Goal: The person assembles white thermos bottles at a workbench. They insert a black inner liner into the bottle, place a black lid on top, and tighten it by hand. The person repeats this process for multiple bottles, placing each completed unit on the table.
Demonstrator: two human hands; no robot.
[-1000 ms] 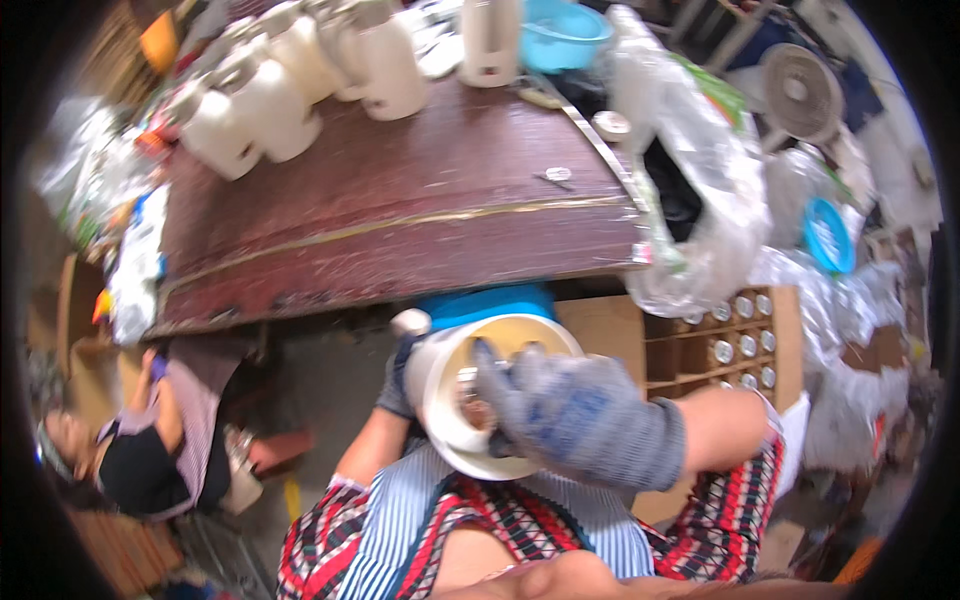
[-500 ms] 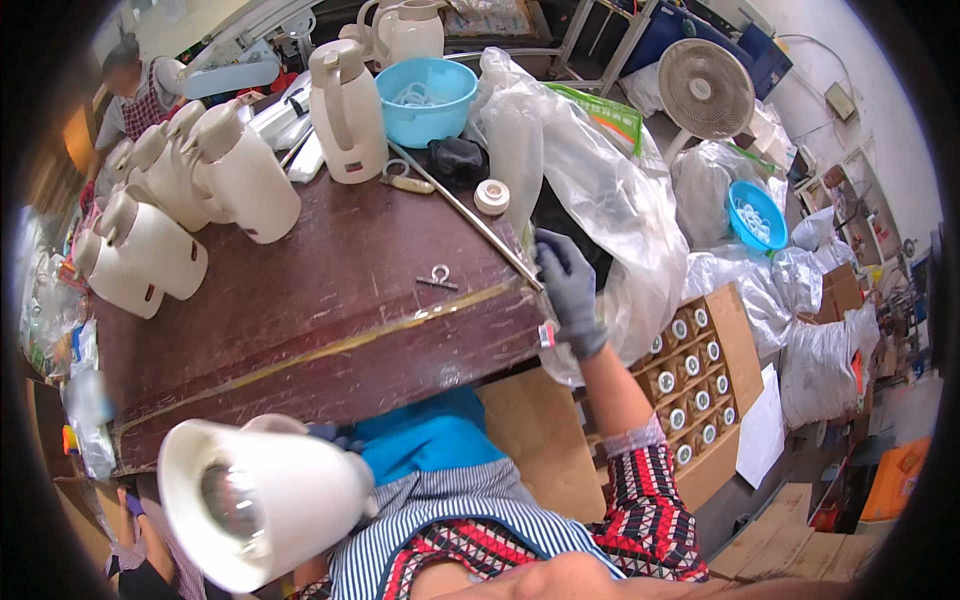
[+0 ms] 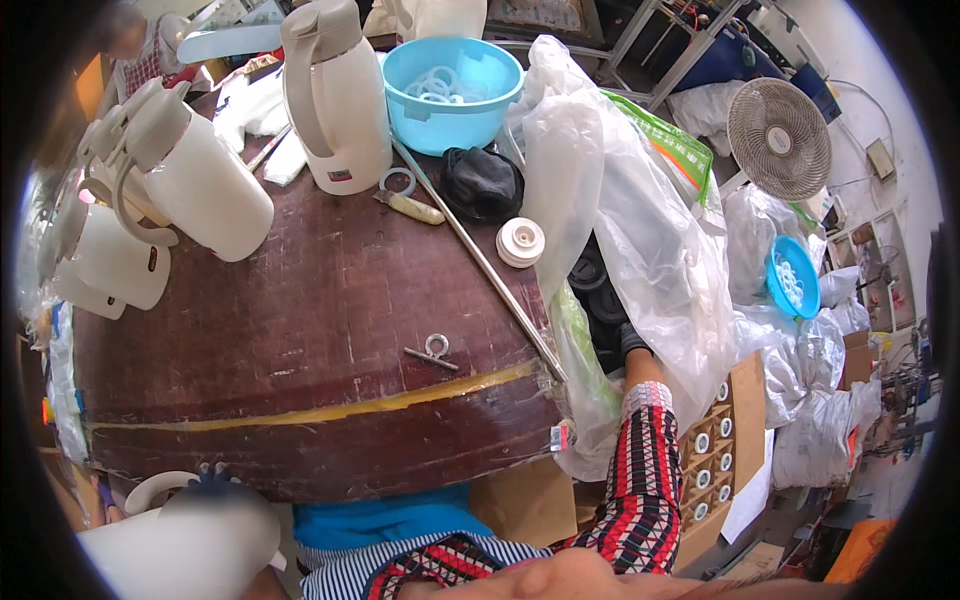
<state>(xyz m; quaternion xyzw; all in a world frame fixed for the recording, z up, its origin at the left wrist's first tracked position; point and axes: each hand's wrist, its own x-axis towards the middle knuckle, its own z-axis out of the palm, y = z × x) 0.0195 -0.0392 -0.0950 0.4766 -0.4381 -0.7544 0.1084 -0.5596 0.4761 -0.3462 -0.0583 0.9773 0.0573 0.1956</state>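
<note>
At the lower left, a white vacuum jug body (image 3: 135, 545) lies tilted below the table edge. My left hand (image 3: 222, 484), in a dark glove, is closed on it, with only the fingertips showing beside the handle. My right hand (image 3: 634, 341), in a grey glove, is inside a clear plastic bag (image 3: 655, 250) at the table's right side. Black round parts (image 3: 598, 295) fill that bag's opening, and my fingers are hidden among them and the plastic.
On the brown table (image 3: 300, 330) stand several white jugs (image 3: 205, 190), a blue basin (image 3: 450, 120) of pale rings, a black bag (image 3: 482, 185), a metal rod (image 3: 490, 270), a white round cap (image 3: 521, 242) and an eye bolt (image 3: 436, 347). A divided carton (image 3: 745, 400) sits lower right.
My right hand has moved from the table's right edge down into the plastic bag. The held jug has shifted lower and left, and the view has swung slightly.
</note>
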